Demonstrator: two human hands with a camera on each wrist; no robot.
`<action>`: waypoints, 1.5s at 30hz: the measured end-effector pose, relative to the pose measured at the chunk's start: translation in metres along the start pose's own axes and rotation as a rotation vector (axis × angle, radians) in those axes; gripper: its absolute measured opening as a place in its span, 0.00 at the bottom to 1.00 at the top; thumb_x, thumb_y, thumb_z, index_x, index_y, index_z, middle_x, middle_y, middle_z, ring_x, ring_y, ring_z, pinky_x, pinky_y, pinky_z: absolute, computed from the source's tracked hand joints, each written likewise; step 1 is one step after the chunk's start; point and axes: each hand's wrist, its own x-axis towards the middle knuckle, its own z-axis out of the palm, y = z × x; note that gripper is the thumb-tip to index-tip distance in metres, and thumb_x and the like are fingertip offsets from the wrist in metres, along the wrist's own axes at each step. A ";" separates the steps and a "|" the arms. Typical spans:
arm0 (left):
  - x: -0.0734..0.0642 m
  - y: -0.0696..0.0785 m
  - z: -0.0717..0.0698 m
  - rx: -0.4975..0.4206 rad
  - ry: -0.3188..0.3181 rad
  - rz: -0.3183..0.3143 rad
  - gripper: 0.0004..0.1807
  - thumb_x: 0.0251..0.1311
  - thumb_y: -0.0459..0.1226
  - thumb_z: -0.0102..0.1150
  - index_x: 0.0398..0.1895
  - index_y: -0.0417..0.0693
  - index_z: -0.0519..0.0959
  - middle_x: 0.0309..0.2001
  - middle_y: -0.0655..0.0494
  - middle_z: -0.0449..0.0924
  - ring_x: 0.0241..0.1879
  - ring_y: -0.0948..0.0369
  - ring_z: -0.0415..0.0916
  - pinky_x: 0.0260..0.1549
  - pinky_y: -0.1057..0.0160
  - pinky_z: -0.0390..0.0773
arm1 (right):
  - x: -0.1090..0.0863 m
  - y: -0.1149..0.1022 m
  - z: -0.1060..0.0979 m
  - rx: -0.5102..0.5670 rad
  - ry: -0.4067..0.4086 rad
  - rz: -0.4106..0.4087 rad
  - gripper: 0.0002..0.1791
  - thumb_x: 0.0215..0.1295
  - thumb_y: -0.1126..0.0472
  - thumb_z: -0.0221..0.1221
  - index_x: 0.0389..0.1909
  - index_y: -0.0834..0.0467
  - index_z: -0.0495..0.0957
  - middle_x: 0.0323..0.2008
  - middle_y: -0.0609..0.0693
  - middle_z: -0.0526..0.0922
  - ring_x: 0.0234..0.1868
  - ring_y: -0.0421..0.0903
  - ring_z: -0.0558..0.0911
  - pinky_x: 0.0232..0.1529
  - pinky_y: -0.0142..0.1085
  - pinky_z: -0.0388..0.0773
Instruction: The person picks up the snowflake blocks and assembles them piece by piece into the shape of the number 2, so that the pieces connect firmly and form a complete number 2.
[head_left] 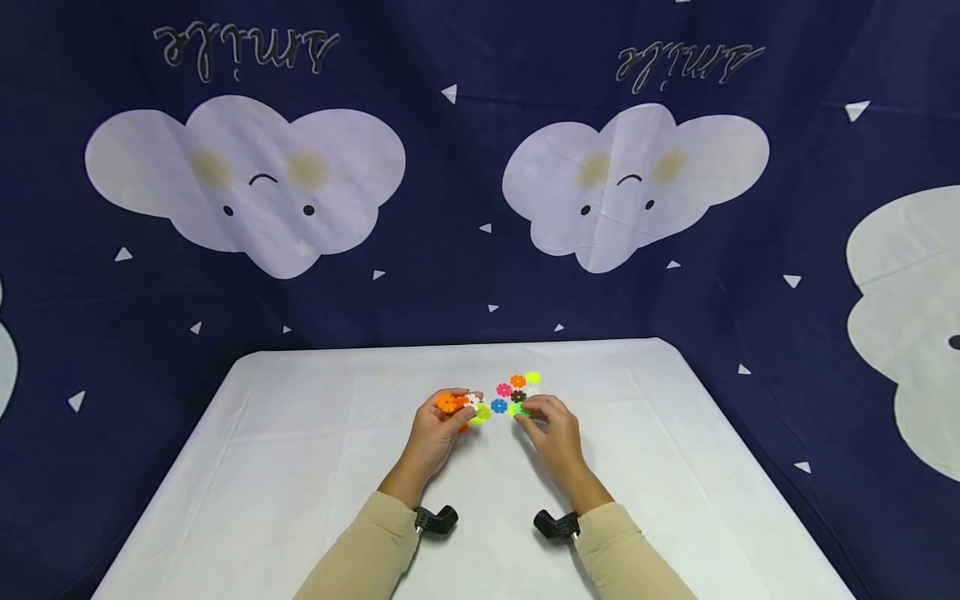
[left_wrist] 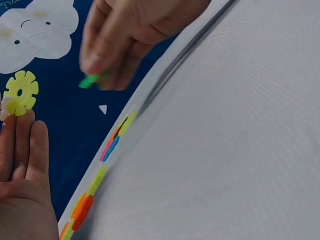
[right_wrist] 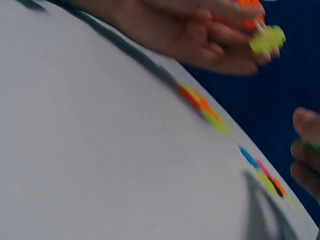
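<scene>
My left hand [head_left: 433, 432] holds a small group of flower-shaped notched plastic discs above the table. An orange disc [head_left: 447, 402], a white disc [head_left: 472, 400] and a yellow disc [left_wrist: 21, 93] show there; how they join is too small to tell. Opposite it, my right hand [head_left: 558, 432] pinches a green disc [left_wrist: 90, 81] between thumb and fingers. The right wrist view shows the left hand with an orange disc [right_wrist: 251, 12] and a yellow disc [right_wrist: 267, 40]; the right hand is partly cut off at the edge there.
Several loose discs lie on the white table [head_left: 337, 467] around the hands, among them a blue disc [head_left: 499, 406], a pink disc [head_left: 504, 390] and a dark disc [head_left: 518, 397]. Behind the table hangs a dark blue curtain [head_left: 450, 183] with cloud prints.
</scene>
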 end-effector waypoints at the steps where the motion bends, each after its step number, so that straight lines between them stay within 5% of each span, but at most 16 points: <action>1: 0.000 0.000 0.000 -0.001 -0.002 0.005 0.17 0.65 0.24 0.69 0.55 0.33 0.77 0.57 0.36 0.83 0.59 0.49 0.81 0.59 0.58 0.79 | -0.001 -0.005 0.002 0.103 -0.010 0.009 0.10 0.58 0.77 0.74 0.40 0.72 0.86 0.47 0.65 0.84 0.46 0.59 0.87 0.49 0.38 0.85; 6: -0.001 0.001 0.000 -0.016 -0.010 0.032 0.17 0.65 0.22 0.68 0.55 0.32 0.77 0.56 0.34 0.83 0.59 0.49 0.81 0.58 0.58 0.79 | -0.006 -0.020 0.009 0.459 -0.037 0.166 0.10 0.57 0.80 0.72 0.40 0.74 0.86 0.51 0.73 0.82 0.50 0.57 0.87 0.52 0.38 0.84; 14: -0.001 0.001 0.000 -0.009 -0.008 0.034 0.16 0.65 0.23 0.69 0.54 0.34 0.78 0.56 0.36 0.84 0.59 0.49 0.81 0.59 0.59 0.79 | -0.011 -0.029 0.012 0.604 -0.050 0.267 0.11 0.57 0.83 0.70 0.42 0.76 0.84 0.53 0.71 0.82 0.52 0.50 0.86 0.54 0.41 0.83; 29: -0.002 0.000 0.000 -0.047 -0.034 0.069 0.15 0.66 0.21 0.66 0.54 0.31 0.77 0.56 0.34 0.83 0.58 0.49 0.82 0.49 0.64 0.84 | -0.015 -0.032 0.014 0.718 -0.077 0.280 0.15 0.59 0.83 0.69 0.47 0.80 0.81 0.56 0.73 0.81 0.53 0.50 0.86 0.51 0.37 0.84; 34: -0.001 0.000 0.000 -0.045 -0.050 0.057 0.15 0.67 0.21 0.64 0.54 0.27 0.75 0.56 0.32 0.82 0.59 0.46 0.81 0.56 0.59 0.81 | -0.014 -0.032 0.014 0.727 -0.090 0.289 0.16 0.60 0.83 0.68 0.49 0.81 0.81 0.57 0.74 0.80 0.53 0.49 0.86 0.52 0.38 0.84; 45: -0.001 -0.002 -0.001 0.111 -0.104 0.138 0.09 0.67 0.21 0.65 0.38 0.36 0.73 0.51 0.34 0.85 0.54 0.53 0.84 0.49 0.66 0.83 | -0.017 -0.033 0.015 0.682 -0.072 0.274 0.15 0.62 0.81 0.68 0.50 0.79 0.82 0.54 0.69 0.84 0.51 0.47 0.86 0.52 0.39 0.84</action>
